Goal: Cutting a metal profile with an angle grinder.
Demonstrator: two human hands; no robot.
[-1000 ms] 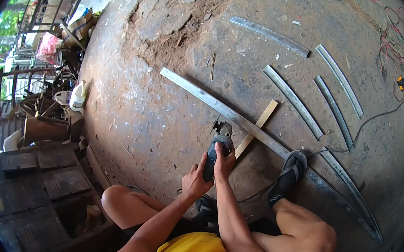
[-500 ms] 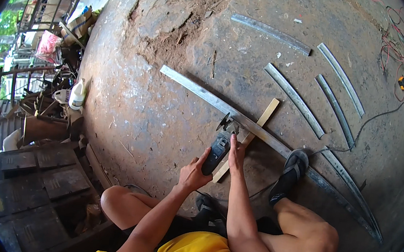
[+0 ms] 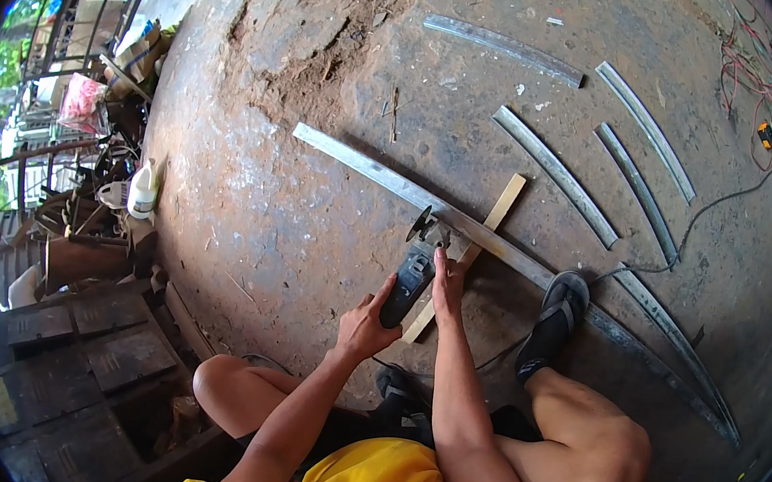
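Observation:
My left hand [image 3: 367, 326] is closed on the rear of a dark angle grinder [image 3: 407, 288]. My right hand [image 3: 447, 286] grips the right side of the grinder near its head. Its disc [image 3: 422, 223] is tilted on edge beside a long metal bar [image 3: 361, 167]; I cannot tell if they touch. A wooden strip [image 3: 505, 200] lies crosswise under the bar. My right foot [image 3: 565, 304], in a flip-flop and dark sock, rests on the bar's right part.
Several short metal channels [image 3: 551, 174] lie beyond and to the right. Tangled cables [image 3: 749, 63] and a yellow-black tool [image 3: 765, 135] sit far right. A cracked floor patch [image 3: 313, 42] is ahead. Scrap, white jugs [image 3: 142, 189] and dark metal panels [image 3: 72, 367] line the left.
The grinder has tilted leftward, its disc now upright beside the bar. My right hand has shifted up and right along its side. The view has shifted slightly.

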